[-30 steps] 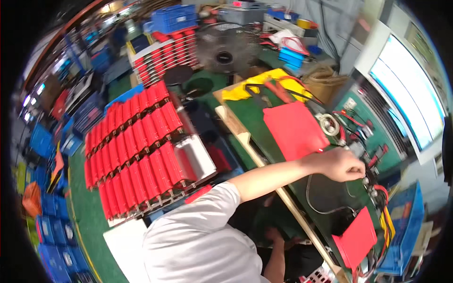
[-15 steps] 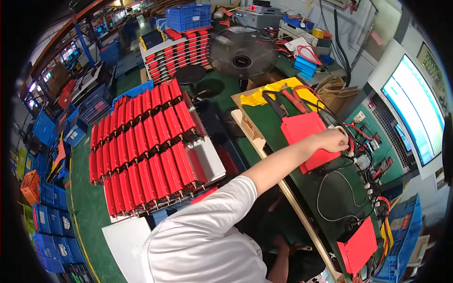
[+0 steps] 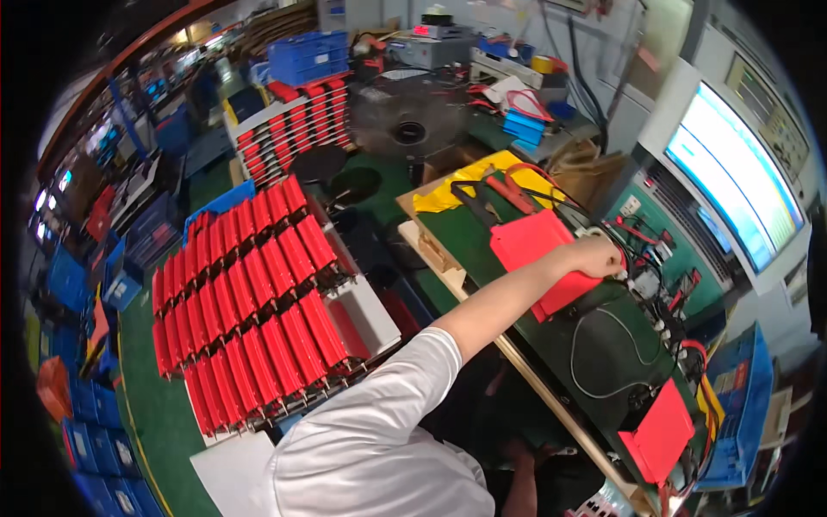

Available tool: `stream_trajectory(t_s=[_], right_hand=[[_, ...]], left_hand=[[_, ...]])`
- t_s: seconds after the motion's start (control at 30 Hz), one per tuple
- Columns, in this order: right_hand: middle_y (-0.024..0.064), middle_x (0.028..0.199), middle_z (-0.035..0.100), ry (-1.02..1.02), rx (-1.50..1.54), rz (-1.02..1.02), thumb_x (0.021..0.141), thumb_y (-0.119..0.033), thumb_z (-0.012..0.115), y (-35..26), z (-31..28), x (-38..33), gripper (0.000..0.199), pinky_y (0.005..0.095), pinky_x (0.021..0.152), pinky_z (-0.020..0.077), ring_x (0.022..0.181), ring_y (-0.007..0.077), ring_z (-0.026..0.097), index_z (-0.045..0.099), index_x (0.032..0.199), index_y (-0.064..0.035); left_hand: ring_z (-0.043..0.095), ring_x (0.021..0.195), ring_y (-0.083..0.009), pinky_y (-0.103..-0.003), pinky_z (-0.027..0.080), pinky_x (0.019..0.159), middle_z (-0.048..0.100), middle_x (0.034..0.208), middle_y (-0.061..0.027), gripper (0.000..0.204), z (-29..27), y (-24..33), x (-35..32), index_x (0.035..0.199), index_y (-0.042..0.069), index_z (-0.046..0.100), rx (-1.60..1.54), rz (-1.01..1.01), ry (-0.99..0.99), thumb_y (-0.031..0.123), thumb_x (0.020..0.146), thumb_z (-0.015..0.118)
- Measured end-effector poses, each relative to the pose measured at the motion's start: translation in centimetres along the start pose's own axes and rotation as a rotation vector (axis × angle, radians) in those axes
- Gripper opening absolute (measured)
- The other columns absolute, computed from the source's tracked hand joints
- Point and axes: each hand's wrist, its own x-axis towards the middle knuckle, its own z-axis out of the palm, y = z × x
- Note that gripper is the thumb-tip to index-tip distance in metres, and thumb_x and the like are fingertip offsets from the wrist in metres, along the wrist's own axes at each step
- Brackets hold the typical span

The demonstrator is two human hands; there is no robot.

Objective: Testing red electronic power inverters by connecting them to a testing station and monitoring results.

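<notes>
My left hand [image 3: 599, 257] reaches out over a green-topped bench [image 3: 603, 362], fingers closed on a small cable end at the right edge of a flat red battery pack [image 3: 538, 254]. Black and red cables [image 3: 655, 284] run from there to a green panel with sockets [image 3: 663, 215]. A second flat red pack [image 3: 659, 431] lies nearer me on the bench, with a thin black cable loop [image 3: 603, 345] between the two packs. My right hand [image 3: 517, 478] is low in shadow under the bench edge, and its fingers are not visible.
A cart [image 3: 370, 310] on my left carries several rows of long red cells [image 3: 250, 302]. Behind it stand a second rack of red cells [image 3: 297, 121], blue crates [image 3: 314, 56], a fan [image 3: 409, 116] and a yellow sheet [image 3: 482, 172]. A lit monitor [image 3: 732, 172] is at the right.
My left hand has moved along the bench, away from me, from the cables beyond the pack to the red pack's right edge. The view has tilted and shifted with my head.
</notes>
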Motion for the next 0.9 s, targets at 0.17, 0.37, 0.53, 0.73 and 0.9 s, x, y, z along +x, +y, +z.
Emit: stream_trajectory(t_s=[0.17, 0.37, 0.53, 0.73, 0.9], right_hand=[[0.0218, 0.131, 0.075, -0.349, -0.087, 0.157, 0.093, -0.023, 0.065, -3.4, -2.3, -0.1, 0.036, 0.0524, 0.102, 0.0593, 0.12, 0.0413, 0.073, 0.079, 0.122, -0.0042], [0.0164, 0.127, 0.076, -0.093, 0.107, 0.301, 0.095, -0.025, 0.064, -0.7, 0.3, 1.5, 0.034, 0.0528, 0.094, 0.0601, 0.117, 0.0339, 0.073, 0.08, 0.12, -0.0087], [0.0176, 0.122, 0.076, 0.118, 0.29, 0.317, 0.099, -0.024, 0.062, -1.5, 0.3, 1.2, 0.031, 0.0524, 0.095, 0.059, 0.115, 0.0342, 0.073, 0.079, 0.119, -0.0089], [0.0187, 0.118, 0.076, 0.249, 0.371, 0.28, 0.099, -0.025, 0.064, -1.1, 1.8, 2.4, 0.029, 0.0523, 0.094, 0.0586, 0.112, 0.0358, 0.073, 0.078, 0.117, -0.0082], [0.0197, 0.114, 0.077, 0.331, 0.382, 0.204, 0.099, -0.026, 0.065, -1.4, 2.0, 3.6, 0.028, 0.0522, 0.093, 0.0583, 0.109, 0.0373, 0.073, 0.077, 0.116, -0.0076]], left_hand=[[0.075, 0.088, -0.0341, -0.046, 0.057, 0.076, 0.077, 0.096, -0.0183, 0.036, -0.4, 1.2, 4.4, 0.109, 0.009, 0.077, -0.121, 0.063, -0.205, 0.042, 0.099, 0.068], [0.075, 0.083, -0.0307, -0.041, 0.056, 0.075, 0.073, 0.086, -0.0199, 0.036, 2.8, 1.7, 9.0, 0.103, 0.0, 0.072, -0.005, 0.307, -0.175, 0.035, 0.107, 0.064], [0.066, 0.078, -0.0336, -0.044, 0.049, 0.074, 0.065, 0.081, -0.02, 0.039, 4.6, -2.6, 7.3, 0.094, -0.001, 0.074, 0.104, 0.178, -0.448, 0.035, 0.105, 0.067], [0.065, 0.095, -0.0371, -0.042, 0.051, 0.089, 0.065, 0.09, -0.0183, 0.017, 5.3, -6.8, 7.6, 0.1, -0.003, 0.066, -0.055, 0.222, -0.459, 0.012, 0.103, 0.059], [0.068, 0.088, -0.0239, -0.035, 0.053, 0.085, 0.071, 0.092, -0.018, 0.019, 4.3, -8.2, 8.5, 0.103, -0.005, 0.067, -0.038, 0.188, -0.475, 0.009, 0.104, 0.055]])
